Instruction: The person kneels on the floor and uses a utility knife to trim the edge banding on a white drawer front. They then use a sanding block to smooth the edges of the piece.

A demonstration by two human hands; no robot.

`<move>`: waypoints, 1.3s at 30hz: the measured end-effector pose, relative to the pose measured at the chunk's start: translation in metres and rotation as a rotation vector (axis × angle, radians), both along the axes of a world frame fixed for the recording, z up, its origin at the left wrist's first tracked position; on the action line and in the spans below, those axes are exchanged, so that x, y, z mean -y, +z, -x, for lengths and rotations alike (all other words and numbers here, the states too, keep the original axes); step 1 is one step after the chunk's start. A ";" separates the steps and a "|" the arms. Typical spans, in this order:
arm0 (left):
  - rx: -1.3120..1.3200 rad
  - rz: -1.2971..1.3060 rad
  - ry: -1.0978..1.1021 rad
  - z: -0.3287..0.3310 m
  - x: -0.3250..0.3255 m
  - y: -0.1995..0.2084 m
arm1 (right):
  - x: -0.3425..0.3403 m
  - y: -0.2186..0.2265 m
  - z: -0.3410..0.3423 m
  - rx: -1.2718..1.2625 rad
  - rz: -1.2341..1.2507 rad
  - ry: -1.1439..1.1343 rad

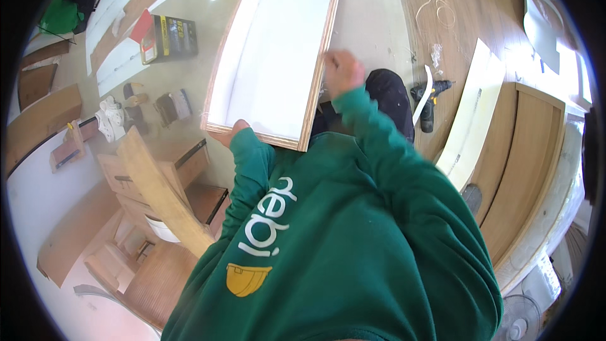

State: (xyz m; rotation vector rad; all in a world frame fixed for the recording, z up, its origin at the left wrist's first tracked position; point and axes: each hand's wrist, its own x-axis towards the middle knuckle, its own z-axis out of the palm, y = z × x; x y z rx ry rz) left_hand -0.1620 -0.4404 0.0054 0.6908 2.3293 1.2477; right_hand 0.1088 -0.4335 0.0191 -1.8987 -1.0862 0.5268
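Note:
A long open drawer box with a white inside and bare plywood edges lies tilted in front of me, its near end at my lap. My left hand grips its near left corner, the thumb on the end panel's top edge and the fingers mostly hidden below. Beside the right side panel is my right hand, curled closed and blurred by motion. Its fingertips are at or very close to the plywood edge, and whatever they hold is too smeared to make out.
On the right lie a cordless drill, a long pale panel and a wooden cabinet. To the left are a black-and-yellow tin, white gloves, drawer boxes with metal runners and a leaning wooden board.

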 end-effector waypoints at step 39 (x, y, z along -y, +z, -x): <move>0.270 0.092 0.142 -0.116 -0.030 0.064 | -0.179 -0.053 -0.112 0.137 0.089 0.023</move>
